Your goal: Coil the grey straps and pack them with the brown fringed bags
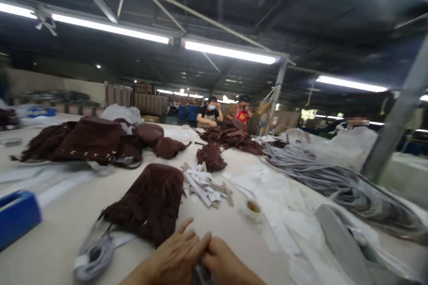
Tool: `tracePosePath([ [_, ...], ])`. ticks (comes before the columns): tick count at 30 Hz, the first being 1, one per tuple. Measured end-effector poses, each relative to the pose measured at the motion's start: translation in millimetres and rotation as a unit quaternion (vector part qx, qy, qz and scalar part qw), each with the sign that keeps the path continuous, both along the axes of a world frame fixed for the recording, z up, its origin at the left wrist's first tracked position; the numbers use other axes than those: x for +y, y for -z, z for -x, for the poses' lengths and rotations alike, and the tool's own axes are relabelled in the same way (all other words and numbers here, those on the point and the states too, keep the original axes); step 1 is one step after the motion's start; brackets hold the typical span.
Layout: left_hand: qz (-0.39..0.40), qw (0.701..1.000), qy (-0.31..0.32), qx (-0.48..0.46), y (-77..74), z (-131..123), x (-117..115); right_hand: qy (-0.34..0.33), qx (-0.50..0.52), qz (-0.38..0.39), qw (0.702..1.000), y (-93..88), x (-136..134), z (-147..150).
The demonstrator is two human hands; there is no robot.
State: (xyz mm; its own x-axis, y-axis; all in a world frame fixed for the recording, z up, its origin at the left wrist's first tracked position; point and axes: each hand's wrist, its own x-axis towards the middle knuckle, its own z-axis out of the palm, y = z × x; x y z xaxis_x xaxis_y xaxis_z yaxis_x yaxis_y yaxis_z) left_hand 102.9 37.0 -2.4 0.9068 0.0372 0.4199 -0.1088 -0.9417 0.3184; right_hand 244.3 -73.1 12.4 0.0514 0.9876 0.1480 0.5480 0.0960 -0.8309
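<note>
My left hand [177, 254] and my right hand [224, 260] meet at the bottom centre, fingertips touching. The right hand's fingers are curled; on the left, one finger sticks out while the others bend towards the right hand. Below them shows a blurred grey piece [202, 274], mostly hidden, its kind unclear. Just beyond my left hand lies a dark brown fringed bag [150, 200]. A coiled grey strap [95, 260] trails from its near side onto the table [240, 242].
Brown bags [90, 138] lie piled at the back left, with more brown pieces [230, 136] further back. White and grey strips [207, 187], a tape roll [253, 210] and grey straps [321, 173] lie to the right. A blue dispenser-like object [18, 218] is left. Two people sit beyond.
</note>
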Motion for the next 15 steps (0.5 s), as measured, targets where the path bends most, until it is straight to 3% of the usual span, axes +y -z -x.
tracePosePath([
  [3,0.019,0.999,0.017,0.037,-17.2,8.8,-3.8,-0.023,0.123,0.028,0.992,7.5,-2.8,4.2],
  [6,0.077,0.997,0.012,0.018,-37.6,15.5,-3.6,-0.017,0.115,0.011,0.993,11.6,-4.5,-3.1],
  [8,0.094,0.994,-0.046,-0.040,-48.7,21.7,-8.2,0.006,0.083,-0.020,0.996,13.7,-4.2,-6.4],
  [10,0.128,0.975,-0.155,-0.091,-53.9,29.0,-17.7,0.029,0.061,-0.050,0.996,16.9,-2.1,-5.6],
  [12,0.207,0.948,-0.229,-0.079,-49.8,36.0,-29.4,0.046,0.051,-0.079,0.995,23.7,1.7,-0.5],
  [15,0.345,0.911,-0.228,-0.013,-24.4,42.8,-42.4,0.048,0.046,-0.116,0.991,43.6,8.6,11.6],
])
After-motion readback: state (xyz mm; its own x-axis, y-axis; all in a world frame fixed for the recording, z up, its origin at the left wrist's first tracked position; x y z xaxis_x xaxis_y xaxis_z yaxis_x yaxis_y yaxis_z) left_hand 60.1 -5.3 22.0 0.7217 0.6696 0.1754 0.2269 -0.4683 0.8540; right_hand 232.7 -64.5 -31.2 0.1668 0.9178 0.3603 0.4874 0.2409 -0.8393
